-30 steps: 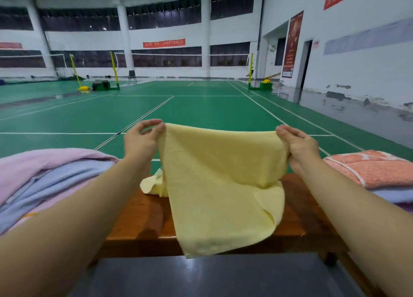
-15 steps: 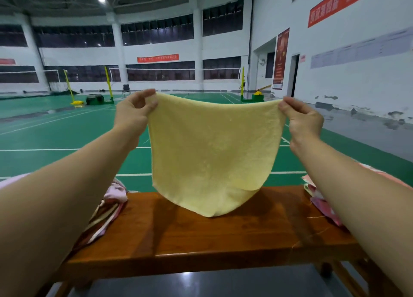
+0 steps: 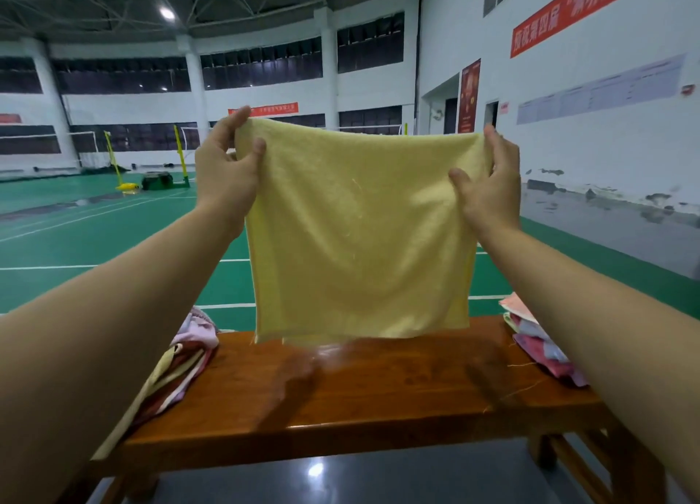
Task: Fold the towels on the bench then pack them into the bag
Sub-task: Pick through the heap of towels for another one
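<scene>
A pale yellow towel (image 3: 360,234) hangs flat and square in the air above the wooden bench (image 3: 378,393). My left hand (image 3: 225,174) pinches its top left corner and my right hand (image 3: 488,185) pinches its top right corner. The towel's bottom edge hangs just above the bench top, at the far edge. A pile of pink, cream and red towels (image 3: 182,359) lies on the bench's left end, partly hidden by my left arm. Another pile of pink and blue towels (image 3: 538,344) lies on the right end behind my right arm. No bag is in view.
The bench stands at the edge of a green badminton court (image 3: 94,246) in a large hall. A grey floor strip (image 3: 341,477) runs in front of the bench. Yellow net posts (image 3: 178,155) stand far off on the left. A white wall is on the right.
Both hands have lifted the yellow towel higher and spread it out, so it now hangs as a flat square. The view has tilted up.
</scene>
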Tool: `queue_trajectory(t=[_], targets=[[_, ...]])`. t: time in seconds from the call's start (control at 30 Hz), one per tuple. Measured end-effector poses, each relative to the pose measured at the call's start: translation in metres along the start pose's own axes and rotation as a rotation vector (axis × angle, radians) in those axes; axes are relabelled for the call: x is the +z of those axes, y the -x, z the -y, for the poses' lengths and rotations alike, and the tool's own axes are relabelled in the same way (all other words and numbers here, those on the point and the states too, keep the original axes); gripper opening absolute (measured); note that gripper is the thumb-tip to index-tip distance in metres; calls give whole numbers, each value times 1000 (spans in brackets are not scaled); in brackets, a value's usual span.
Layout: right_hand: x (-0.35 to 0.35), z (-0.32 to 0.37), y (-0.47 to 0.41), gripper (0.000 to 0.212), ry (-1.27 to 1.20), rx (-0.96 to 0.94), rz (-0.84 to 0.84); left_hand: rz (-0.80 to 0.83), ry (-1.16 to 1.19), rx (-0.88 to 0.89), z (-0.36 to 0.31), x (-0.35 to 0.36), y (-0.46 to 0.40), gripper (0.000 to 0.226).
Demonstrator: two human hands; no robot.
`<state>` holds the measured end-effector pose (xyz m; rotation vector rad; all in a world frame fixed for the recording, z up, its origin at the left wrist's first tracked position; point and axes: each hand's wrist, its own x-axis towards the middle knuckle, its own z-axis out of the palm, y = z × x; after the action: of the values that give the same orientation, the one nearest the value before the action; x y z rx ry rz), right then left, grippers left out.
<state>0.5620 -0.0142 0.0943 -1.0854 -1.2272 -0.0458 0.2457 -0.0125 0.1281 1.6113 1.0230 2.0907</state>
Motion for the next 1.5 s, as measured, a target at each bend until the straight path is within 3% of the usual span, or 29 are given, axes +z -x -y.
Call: queue_trajectory(t=[0.13,0.2,0.33,0.47,0.67,0.8,0.97,1.13,1.23,1.37,1.5], targets=[[-2,6,1,60,20,-51,27,-10,-175,141,-13,-1,5,44],[1,0,3,59,58,-7,71,21,-289,115,-6,-1,8,45],[17,-33,18,64,258,107,277,154,-536,-107,43,0,24,47],[42,-90,58,69,462,180,535,402,-687,-343,117,-1,61,51],[71,-176,128,79,584,286,826,604,-798,-502,204,-4,117,52],[81,-202,140,67,705,251,770,618,-895,-528,235,-2,125,55],[86,-206,132,55,864,134,799,729,-1243,-419,247,9,133,51],[81,-210,127,46,887,90,672,723,-1292,-415,259,8,133,58],[79,-203,128,41,886,62,585,634,-1259,-376,254,11,130,55],[77,-194,132,39,849,180,572,567,-1137,-396,243,12,131,63],[71,-181,127,63,823,414,709,546,-1094,-465,233,-6,126,79]])
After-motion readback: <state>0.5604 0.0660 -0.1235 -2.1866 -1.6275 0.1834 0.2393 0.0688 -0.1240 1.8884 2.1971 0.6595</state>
